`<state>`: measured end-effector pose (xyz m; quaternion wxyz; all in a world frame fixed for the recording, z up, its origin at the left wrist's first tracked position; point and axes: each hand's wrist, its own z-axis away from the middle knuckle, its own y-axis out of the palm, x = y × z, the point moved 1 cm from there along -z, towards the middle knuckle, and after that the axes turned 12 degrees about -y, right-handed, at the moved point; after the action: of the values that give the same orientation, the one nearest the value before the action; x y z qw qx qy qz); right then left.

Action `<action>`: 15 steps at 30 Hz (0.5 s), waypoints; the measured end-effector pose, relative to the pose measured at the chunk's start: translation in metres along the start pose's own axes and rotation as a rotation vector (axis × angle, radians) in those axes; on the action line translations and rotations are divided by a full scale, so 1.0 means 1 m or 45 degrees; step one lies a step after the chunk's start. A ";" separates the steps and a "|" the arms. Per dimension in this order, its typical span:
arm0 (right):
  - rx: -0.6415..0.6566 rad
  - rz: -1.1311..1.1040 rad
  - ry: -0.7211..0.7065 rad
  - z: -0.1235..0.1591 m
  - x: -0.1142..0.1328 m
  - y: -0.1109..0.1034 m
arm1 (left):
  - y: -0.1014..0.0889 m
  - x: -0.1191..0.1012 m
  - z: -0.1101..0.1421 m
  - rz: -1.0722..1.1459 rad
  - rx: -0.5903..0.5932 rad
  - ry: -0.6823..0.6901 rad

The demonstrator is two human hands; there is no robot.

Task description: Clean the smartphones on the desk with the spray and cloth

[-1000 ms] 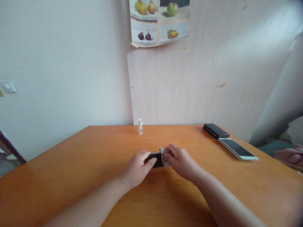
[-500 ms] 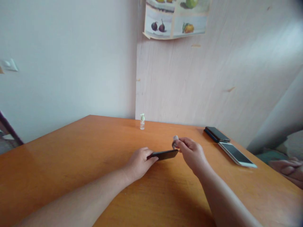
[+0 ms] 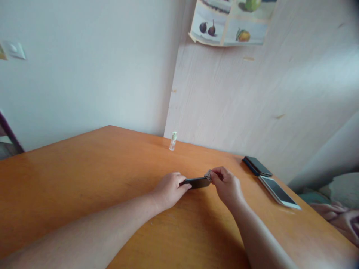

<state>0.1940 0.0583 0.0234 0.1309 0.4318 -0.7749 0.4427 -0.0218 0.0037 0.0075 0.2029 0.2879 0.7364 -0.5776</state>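
Observation:
A thin dark phone point(image 3: 198, 183) is held just above the wooden table point(image 3: 92, 179), tilted with its edge toward me. My left hand point(image 3: 171, 189) is closed on its left end, thumb in front and fingers behind. My right hand point(image 3: 226, 185) pinches a small crumpled grey cloth point(image 3: 208, 175), which touches the phone's upper right corner. Part of the cloth is hidden by my fingers.
A small clear pump bottle point(image 3: 173, 141) stands near the wall. A white tablet or large phone point(image 3: 279, 191) lies at the right, beside a stack of dark flat cases point(image 3: 257, 166). Fabric point(image 3: 339, 209) shows past the table's right edge.
My right hand has brought the cloth down from above onto the phone's right corner. The whole view has tilted slightly. My left hand keeps its hold on the phone.

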 end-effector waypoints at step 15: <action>0.209 -0.023 -0.447 0.029 0.056 0.026 | 0.006 0.004 -0.001 0.030 -0.009 0.051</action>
<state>0.1453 0.0104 0.0245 -0.0380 0.5187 -0.7431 0.4211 -0.0205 0.0069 0.0008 0.1957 0.3075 0.7389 -0.5668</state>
